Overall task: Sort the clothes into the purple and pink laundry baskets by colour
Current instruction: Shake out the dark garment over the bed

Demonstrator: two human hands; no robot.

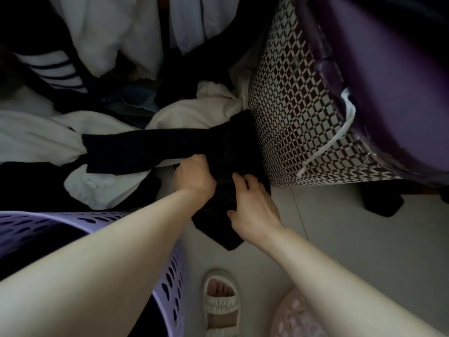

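Currently I have the left hand (194, 177) gripping the black garment (170, 147) at its near edge, fingers curled into the cloth, while the right hand (252, 205) pinches the same garment lower down. It stretches over the clothes pile (97, 113), beyond the purple basket (175, 283) and pink basket (294, 314).

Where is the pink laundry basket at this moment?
In the head view, only a piece of the pink basket shows at the bottom edge, right of centre, under the right forearm and just right of the sandalled foot.
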